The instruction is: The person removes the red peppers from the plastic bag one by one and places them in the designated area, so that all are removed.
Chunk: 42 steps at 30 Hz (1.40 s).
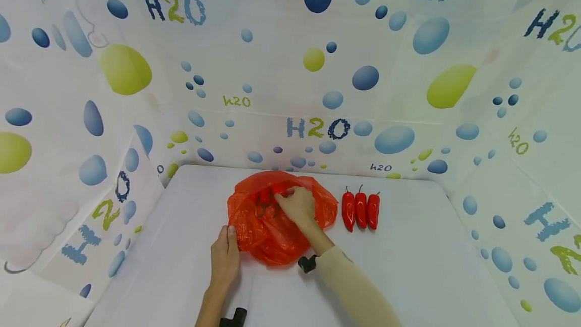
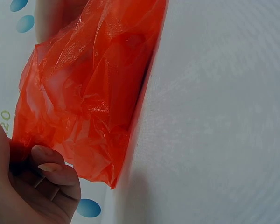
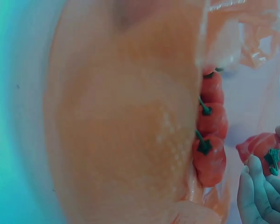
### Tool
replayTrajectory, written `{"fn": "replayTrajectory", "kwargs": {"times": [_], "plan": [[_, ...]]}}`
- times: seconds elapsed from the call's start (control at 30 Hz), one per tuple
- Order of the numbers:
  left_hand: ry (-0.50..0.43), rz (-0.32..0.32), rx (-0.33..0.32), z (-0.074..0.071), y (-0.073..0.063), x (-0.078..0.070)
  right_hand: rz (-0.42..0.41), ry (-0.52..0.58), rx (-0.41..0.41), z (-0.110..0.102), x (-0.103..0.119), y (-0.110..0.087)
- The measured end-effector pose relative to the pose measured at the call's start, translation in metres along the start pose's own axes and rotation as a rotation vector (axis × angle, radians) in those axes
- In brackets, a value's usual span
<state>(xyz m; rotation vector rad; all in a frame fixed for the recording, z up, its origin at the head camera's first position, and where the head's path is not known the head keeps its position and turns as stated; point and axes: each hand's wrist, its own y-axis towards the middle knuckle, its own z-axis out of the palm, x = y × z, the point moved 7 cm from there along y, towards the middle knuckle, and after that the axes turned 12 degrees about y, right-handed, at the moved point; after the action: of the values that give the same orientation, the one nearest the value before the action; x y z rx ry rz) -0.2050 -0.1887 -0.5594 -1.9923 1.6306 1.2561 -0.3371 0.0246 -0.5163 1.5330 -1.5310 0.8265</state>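
An orange-red plastic bag (image 1: 281,241) lies with its mouth spread open on the white table. At the bag's left edge, my left hand (image 1: 225,256) pinches the plastic; the left wrist view shows its fingers (image 2: 60,175) curled at the film. Reaching into the mouth, my right hand (image 1: 297,206) holds a red pepper with a green stem (image 3: 266,151) between thumb and fingers. Beside it inside the bag, several red peppers (image 3: 211,161) lie in a row, partly hidden by a blurred fold of plastic. Three more red peppers (image 1: 360,210) lie side by side to the bag's right.
The white table (image 1: 426,261) runs back to a wall sheet (image 1: 272,69) printed with blue and green drops and H2O lettering. Similar sheets flank the table on both sides. A dark wrist mount (image 1: 307,264) sits by the right sleeve, another (image 1: 233,318) by the left forearm.
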Motion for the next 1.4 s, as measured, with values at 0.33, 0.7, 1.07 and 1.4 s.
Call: {"fn": "replayTrajectory", "kwargs": {"times": [0.33,0.7,1.07,1.4], "plan": [[-0.01,0.0,-0.008,0.0,0.0,0.0,0.022,0.056,-0.051,-0.017,0.0,-0.013],[-0.01,-0.018,0.011,0.0,0.0,0.001,0.003,0.135,-0.095,-0.032,-0.01,-0.02],[-0.013,-0.033,0.026,0.004,0.001,0.004,-0.011,0.179,-0.107,-0.048,-0.017,-0.027],[-0.023,-0.036,0.022,0.003,0.0,0.004,0.018,0.203,-0.129,-0.062,-0.029,-0.036]]}}
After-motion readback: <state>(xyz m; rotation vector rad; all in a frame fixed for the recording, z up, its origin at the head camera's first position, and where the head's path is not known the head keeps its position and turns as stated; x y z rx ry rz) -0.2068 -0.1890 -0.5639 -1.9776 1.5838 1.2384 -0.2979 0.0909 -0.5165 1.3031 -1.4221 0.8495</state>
